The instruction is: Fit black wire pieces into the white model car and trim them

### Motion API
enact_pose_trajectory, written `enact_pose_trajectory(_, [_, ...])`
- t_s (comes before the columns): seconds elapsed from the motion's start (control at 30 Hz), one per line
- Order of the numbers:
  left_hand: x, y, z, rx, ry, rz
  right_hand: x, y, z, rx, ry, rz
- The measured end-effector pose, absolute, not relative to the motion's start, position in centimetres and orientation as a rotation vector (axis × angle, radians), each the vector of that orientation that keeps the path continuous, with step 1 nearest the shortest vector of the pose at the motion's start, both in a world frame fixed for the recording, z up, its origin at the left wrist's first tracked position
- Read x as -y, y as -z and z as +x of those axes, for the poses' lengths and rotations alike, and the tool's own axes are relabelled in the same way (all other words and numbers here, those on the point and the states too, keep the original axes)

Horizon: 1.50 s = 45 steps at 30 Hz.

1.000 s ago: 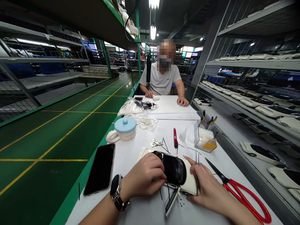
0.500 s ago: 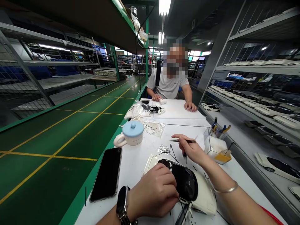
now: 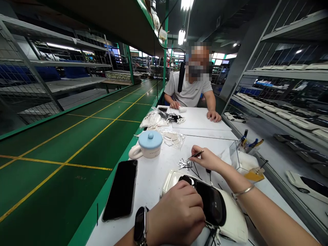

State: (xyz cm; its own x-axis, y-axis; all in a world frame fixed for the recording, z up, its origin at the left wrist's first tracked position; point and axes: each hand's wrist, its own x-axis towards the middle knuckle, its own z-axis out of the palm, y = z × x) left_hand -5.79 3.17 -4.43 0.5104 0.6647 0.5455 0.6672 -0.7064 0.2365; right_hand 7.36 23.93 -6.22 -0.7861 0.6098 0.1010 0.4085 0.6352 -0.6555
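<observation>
A white model car point(image 3: 234, 208) with a black roof lies in front of me. My left hand point(image 3: 180, 208) is closed at its near side, fingers curled together. What they pinch, if anything, is hidden; black strips show just below them. Beyond the car my right hand point(image 3: 208, 160) grips tweezers point(image 3: 197, 154). Their tip points down at a small pile of shiny silver pieces point(image 3: 183, 163), at its right edge; I cannot tell whether it touches them. Thin black strips point(image 3: 196, 172) lie between the pile and the car.
At left are a phone point(image 3: 120, 191) and a mug with a blue lid point(image 3: 150, 140). A clear box of tools point(image 3: 241, 160) stands at right. Plastic bags point(image 3: 153, 118) lie farther back. Across the table sits a person point(image 3: 191, 90). Shelves point(image 3: 279, 112) at right hold more model cars.
My right hand has turned the tweezers so that their tip is down at the silver pieces. My left hand stays by the car. The whole view has shifted slightly.
</observation>
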Motion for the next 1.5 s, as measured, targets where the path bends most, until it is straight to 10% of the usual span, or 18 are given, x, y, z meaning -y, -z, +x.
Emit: enact_pose_trajectory(1.5, [-3.3, 4.7, -5.8, 1.206, 0.946, -2.757, -24.7, 6.2, 6.5, 2.352, -1.117, -1.002])
